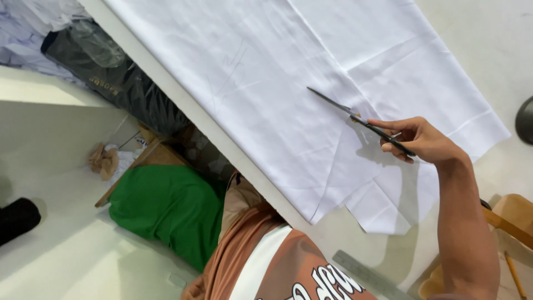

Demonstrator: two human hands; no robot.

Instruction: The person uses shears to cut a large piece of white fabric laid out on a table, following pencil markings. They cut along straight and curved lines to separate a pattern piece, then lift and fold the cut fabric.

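Right hand [423,140] on dark scissors [355,118], blades across creased white cloth [266,83]

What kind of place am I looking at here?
Probably a tailoring or sewing workshop: the right hand runs scissors through white cloth spread on a table, with a metal ruler and a green fabric heap nearby.

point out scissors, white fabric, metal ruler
scissors [355,119], head view, at the pivot of the blades
white fabric [266,83], head view, on its flat middle
metal ruler [369,275], head view, on its middle
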